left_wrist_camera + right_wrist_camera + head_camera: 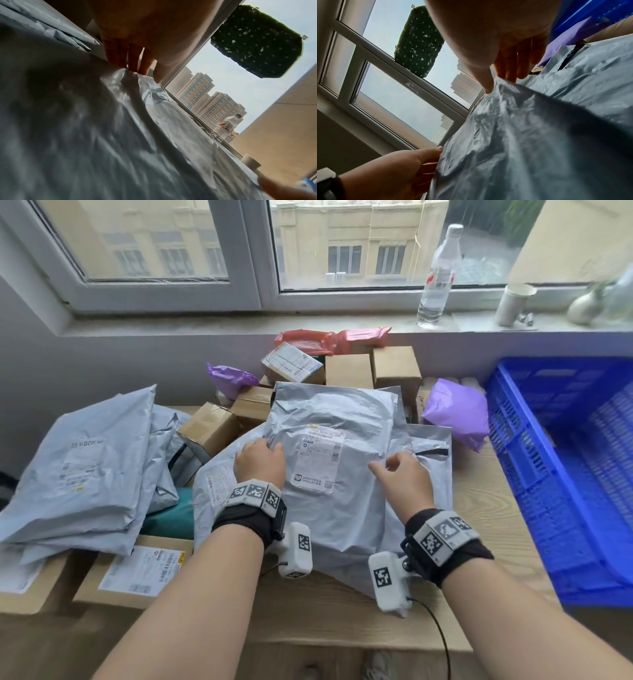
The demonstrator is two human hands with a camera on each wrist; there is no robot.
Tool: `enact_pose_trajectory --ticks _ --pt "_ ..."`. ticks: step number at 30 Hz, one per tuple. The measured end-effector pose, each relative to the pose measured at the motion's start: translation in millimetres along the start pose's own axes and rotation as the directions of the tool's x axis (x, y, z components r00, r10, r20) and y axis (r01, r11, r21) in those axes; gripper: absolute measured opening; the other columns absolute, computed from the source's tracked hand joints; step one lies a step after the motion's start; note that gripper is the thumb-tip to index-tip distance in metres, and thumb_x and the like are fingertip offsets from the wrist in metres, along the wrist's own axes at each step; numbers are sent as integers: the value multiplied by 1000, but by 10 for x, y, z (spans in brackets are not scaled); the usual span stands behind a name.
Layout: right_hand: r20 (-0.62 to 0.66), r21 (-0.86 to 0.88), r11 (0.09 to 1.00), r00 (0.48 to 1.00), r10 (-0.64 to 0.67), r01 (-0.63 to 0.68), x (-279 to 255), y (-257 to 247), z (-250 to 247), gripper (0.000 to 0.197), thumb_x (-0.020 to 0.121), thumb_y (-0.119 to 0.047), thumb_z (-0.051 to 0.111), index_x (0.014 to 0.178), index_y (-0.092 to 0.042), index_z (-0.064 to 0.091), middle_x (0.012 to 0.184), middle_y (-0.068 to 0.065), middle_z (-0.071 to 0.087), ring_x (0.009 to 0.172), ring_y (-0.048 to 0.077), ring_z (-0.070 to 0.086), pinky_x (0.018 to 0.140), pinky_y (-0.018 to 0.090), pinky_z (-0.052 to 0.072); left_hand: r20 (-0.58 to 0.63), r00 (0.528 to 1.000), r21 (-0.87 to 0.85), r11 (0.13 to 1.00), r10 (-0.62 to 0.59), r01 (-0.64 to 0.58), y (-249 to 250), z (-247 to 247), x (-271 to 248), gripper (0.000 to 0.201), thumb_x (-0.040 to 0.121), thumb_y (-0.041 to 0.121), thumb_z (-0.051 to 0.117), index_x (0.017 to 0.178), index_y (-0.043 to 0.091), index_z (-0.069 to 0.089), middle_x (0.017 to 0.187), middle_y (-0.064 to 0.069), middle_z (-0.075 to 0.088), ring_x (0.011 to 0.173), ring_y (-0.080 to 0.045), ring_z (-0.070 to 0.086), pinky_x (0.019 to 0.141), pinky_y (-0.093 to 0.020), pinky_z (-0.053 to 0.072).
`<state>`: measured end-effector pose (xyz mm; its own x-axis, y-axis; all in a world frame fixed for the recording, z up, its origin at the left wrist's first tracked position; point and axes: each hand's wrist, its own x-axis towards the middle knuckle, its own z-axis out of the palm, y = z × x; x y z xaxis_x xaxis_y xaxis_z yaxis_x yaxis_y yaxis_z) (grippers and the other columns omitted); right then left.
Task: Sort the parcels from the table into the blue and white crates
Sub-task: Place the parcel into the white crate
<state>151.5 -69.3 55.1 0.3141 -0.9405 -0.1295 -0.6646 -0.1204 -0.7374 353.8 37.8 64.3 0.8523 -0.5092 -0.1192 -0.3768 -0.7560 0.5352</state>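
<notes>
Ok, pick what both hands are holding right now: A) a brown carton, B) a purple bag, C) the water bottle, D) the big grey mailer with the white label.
D: the left hand and right hand each pinch the grey mailer, one on either side of its white label.

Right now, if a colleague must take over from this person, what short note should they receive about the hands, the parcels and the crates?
Left hand: grips the left edge of the large grey parcel.
Right hand: pinches a fold on its right side.
The parcel lies on top of the pile in the middle of the table.
Blue crate: to the right; no parcel shows in its visible part. The white crate is not in view.
Done: nothing visibly sorted.
Left: this parcel, then the grey bags, cardboard boxes, purple bags and red bags.
</notes>
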Motion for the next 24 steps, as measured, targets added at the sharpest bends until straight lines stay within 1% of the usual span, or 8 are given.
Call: enact_pose_trajectory --ticks 3,5,7,10,15,19,21,24 --pt "-28 37 999 999 34 -33 4 -39 10 33 89 -41 65 80 -11 56 77 3 58 81 28 55 69 33 37 -11 1000 -58 998 -16 15 -24 14 -36 42 97 43 47 97 6 66 104 -17 65 99 -35 58 88 -42 48" --pt "-29 18 999 998 46 -46 23 -39 8 31 89 -38 66 82 -9 58 78 4 59 81 28 56 70 33 38 -15 998 -111 992 -57 55 -59 19 -67 41 94 48 50 83 11 63 98 -15 66 93 -34 59 84 -40 49" --pt "-33 -11 999 999 42 -42 44 -25 -2 22 89 -29 65 83 -8 61 82 6 60 85 29 57 71 31 37 -17 996 -173 981 -85 81 -84 6 -114 40 91 50 56 82 12 64 94 -11 67 89 -31 61 79 -36 50" --pt "-56 -21 999 998 24 -25 53 10 -25 17 88 -21 65 82 -6 64 87 10 64 88 30 58 71 30 37 -22 996 -278 957 -86 77 -89 -48 -210 30 89 42 66 81 13 68 85 -5 67 81 -25 59 70 -28 41" --pt "-125 35 999 991 -37 41 -15 -18 -131 19 90 -20 65 82 -3 68 85 12 67 86 31 59 70 32 39 -92 993 -472 882 -73 21 -57 -147 -338 22 87 32 72 75 13 72 71 -1 66 76 -23 60 69 -29 43" --pt "-219 95 988 971 -97 120 -111 -143 -331 18 92 -19 64 86 -3 70 84 12 69 83 28 59 69 31 37 -172 982 -609 791 -72 -49 43 -266 -456 18 88 27 72 92 11 79 74 6 68 74 -11 59 71 -23 42" --pt "-267 116 980 956 -124 159 -143 -213 -458 15 92 -18 64 89 -4 69 84 11 69 82 28 59 69 31 37 -188 981 -673 735 -56 -87 109 -358 -506 16 88 25 72 97 12 79 76 12 68 74 -6 59 75 -23 45" --pt "-344 173 963 929 -135 204 -198 -337 -674 15 92 -20 65 99 -8 70 92 10 71 87 25 61 81 36 46 -223 975 -725 670 -4 -163 242 -532 -583 17 87 22 74 99 12 78 88 7 73 81 -2 63 86 -22 50"
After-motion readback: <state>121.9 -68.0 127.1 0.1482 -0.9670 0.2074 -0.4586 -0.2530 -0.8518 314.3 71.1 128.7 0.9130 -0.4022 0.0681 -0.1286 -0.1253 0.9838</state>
